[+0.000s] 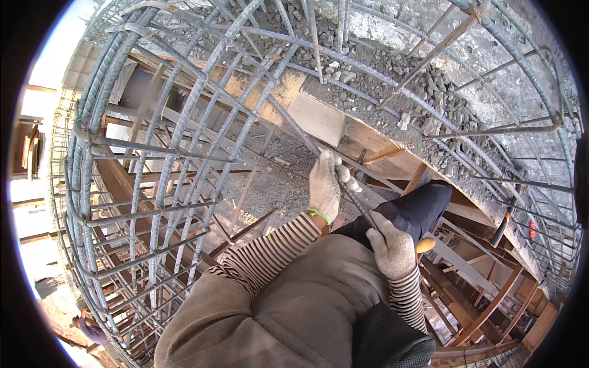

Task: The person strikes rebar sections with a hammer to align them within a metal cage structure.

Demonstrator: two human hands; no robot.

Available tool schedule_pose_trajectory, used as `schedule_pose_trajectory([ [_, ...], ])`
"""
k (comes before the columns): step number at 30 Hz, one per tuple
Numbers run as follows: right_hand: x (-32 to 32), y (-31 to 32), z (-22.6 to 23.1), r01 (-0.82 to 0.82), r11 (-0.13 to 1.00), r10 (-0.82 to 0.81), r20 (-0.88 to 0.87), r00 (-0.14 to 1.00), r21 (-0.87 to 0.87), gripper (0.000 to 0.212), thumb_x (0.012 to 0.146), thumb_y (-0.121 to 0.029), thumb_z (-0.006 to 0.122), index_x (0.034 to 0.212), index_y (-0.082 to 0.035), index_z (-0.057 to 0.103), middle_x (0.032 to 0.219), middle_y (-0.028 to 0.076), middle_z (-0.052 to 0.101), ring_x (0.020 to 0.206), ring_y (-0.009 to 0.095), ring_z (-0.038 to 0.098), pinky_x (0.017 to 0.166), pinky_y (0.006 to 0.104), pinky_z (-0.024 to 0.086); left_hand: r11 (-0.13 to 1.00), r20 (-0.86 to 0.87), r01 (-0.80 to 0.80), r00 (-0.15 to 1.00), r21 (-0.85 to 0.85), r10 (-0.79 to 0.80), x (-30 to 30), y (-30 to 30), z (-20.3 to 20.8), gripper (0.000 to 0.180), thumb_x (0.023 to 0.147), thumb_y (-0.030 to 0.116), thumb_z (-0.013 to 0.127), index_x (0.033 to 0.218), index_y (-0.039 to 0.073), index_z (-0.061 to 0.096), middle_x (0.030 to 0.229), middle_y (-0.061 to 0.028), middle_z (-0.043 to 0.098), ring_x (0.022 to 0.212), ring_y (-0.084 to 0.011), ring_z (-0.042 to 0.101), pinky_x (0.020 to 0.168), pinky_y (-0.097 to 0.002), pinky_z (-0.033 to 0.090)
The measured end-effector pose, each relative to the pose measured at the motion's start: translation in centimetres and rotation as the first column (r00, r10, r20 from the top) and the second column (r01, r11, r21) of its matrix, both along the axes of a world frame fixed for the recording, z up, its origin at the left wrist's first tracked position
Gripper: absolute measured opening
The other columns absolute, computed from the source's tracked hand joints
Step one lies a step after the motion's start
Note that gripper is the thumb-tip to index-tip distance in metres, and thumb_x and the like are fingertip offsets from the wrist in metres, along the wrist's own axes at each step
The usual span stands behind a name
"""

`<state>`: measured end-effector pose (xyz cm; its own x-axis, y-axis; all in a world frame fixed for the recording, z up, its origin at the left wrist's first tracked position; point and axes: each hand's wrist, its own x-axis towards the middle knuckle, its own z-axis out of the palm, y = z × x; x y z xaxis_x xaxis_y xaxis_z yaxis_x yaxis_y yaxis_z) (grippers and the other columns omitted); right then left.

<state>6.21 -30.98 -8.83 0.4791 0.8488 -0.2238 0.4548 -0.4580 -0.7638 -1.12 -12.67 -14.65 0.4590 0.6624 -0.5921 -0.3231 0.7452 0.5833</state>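
A ribbed steel reinforcing bar (pixel 296 130) runs slantwise from the rebar cage (pixel 184 132) toward my body. My left hand (pixel 325 187), in a pale knitted glove with a green band at the wrist, is closed around its middle. Nearer to me, my right hand (pixel 394 248), gloved alike, grips the bar close to its lower end. A rounded yellow handle (pixel 425 245) shows just beside the right hand; what it belongs to is hidden. The bar's upper end reaches the crossing cage bars, and whether it touches them I cannot tell.
Loose gravel (pixel 429 92) covers a concrete ledge with bars above it. A tool with a dark grip (pixel 504 226) hangs among the bars at right. Timber beams (pixel 485 313) and boards (pixel 316 116) lie below. Another person (pixel 92 331) is at the far lower left.
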Motion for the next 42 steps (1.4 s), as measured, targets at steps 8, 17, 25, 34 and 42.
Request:
schedule_pose_trajectory([
  [8, -1.0, -4.9, 1.7, 0.178, 0.975, -0.17, -0.072, 0.983, 0.131, 0.035, 0.096, -0.014, 0.061, 0.124, 0.008, 0.063, 0.097, 0.024, 0.072, 0.085, 0.03, 0.073, 0.079, 0.0349, 0.056, 0.979, 0.242, 0.123, 0.957, 0.166, -0.161, 1.7, -4.0, 3.3, 0.033, 0.109, 0.037, 0.041, 0.102, 0.006, 0.051, 0.066, -0.0099, 0.059, 0.055, -0.0243, 0.064, 0.05, -0.0368, 0.057],
  [17, 1.8, 9.6, 3.7, -0.162, 0.939, 0.152, 0.056, 0.987, 0.304, 0.048, 0.099, -0.011, 0.055, 0.144, 0.002, 0.047, 0.114, 0.031, 0.065, 0.097, 0.04, 0.07, 0.085, 0.0413, 0.056, 0.98, 0.034, -0.056, 0.998, 0.19, 0.051, 4.0, 10.6, 4.4, 0.043, 0.105, 0.049, 0.044, 0.09, 0.01, 0.055, 0.056, -0.0003, 0.049, 0.041, -0.0197, 0.047, 0.04, -0.035, 0.041],
  [25, 1.2, 9.8, 1.7, -0.194, 0.899, 0.123, 0.198, 0.972, 0.393, 0.047, 0.102, -0.012, 0.052, 0.144, 0.006, 0.043, 0.125, 0.028, 0.063, 0.104, 0.038, 0.068, 0.09, 0.036, 0.055, 0.951, -0.037, 0.032, 0.999, 0.309, -0.021, 5.4, 12.1, 3.2, 0.039, 0.104, 0.048, 0.047, 0.091, 0.013, 0.059, 0.057, 0.002, 0.049, 0.044, -0.014, 0.047, 0.042, -0.0294, 0.038],
  [34, 2.3, 7.6, 2.9, -0.208, 0.893, 0.186, 0.095, 0.978, 0.398, 0.041, 0.092, -0.004, 0.059, 0.132, 0.003, 0.054, 0.107, 0.022, 0.064, 0.091, 0.032, 0.066, 0.077, 0.0365, 0.055, 0.92, -0.044, 0.017, 0.999, 0.392, 0.001, 6.3, 9.3, 4.8, 0.036, 0.104, 0.038, 0.047, 0.093, 0.006, 0.058, 0.056, -0.0024, 0.05, 0.038, -0.0183, 0.046, 0.036, -0.0321, 0.039],
  [42, 4.0, 5.2, 4.7, -0.258, 0.889, 0.292, -0.032, 0.956, 0.379, 0.042, 0.094, -0.003, 0.057, 0.136, -0.005, 0.053, 0.104, 0.016, 0.066, 0.061, 0.01, 0.056, 0.053, 0.023, 0.047, 0.949, -0.064, -0.014, 0.997, 0.314, 0.036, 4.8, 5.6, 7.2, 0.034, 0.103, 0.038, 0.049, 0.098, 0.006, 0.059, 0.059, -0.0031, 0.051, 0.044, -0.0179, 0.048, 0.044, -0.0313, 0.043],
])
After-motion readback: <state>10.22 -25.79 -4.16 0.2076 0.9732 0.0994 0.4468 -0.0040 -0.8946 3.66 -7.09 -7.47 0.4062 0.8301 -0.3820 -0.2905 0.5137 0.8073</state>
